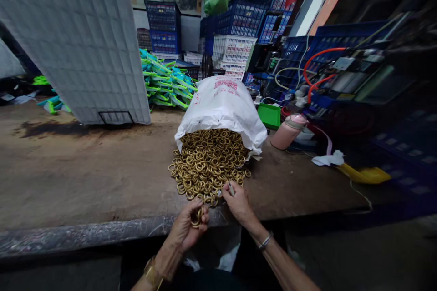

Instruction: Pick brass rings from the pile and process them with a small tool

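Note:
My left hand (182,232) is closed around a few brass-coloured rings (196,219), just above the table's front edge. Pinched in the fingers of my right hand (240,204) is a small, slim grey tool (231,189); its exact kind is too small to make out. Both hands are at the near side of a heap of rings (201,170). The heap spills from the mouth of a white woven sack (221,100) lying on its side, with red print on top.
A tall white padded panel (102,54) stands at left on the brown table (85,177). Green and blue pieces (167,79) are piled behind it. To the right are a pink bottle (288,131), a green tray (269,116) and a machine with red hoses (321,54). Crates (235,47) are stacked behind.

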The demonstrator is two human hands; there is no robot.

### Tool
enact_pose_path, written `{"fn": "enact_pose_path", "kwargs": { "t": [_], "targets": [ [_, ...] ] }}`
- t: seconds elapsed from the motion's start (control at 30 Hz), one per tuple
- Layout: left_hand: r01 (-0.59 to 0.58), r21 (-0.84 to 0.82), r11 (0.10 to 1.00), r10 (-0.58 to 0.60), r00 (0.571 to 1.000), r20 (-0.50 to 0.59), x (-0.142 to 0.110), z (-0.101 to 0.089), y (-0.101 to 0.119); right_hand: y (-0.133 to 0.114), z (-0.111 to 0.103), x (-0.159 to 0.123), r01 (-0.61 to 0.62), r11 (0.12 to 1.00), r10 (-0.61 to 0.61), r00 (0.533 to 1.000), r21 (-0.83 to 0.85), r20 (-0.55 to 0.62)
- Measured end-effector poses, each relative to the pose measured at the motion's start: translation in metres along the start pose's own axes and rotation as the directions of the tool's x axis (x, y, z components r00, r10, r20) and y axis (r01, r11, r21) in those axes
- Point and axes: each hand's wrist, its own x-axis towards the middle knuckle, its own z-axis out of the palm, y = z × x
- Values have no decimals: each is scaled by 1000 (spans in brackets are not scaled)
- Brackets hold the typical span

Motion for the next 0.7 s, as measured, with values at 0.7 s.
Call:
{"fn": "enact_pose_path", "kwargs": {
  "t": [0.7],
  "targets": [
    [-408, 602, 687, 403, 902, 152, 2, 11, -11, -39, 6, -22, -450, 755, 258, 872, 476, 416]
  ]
}}
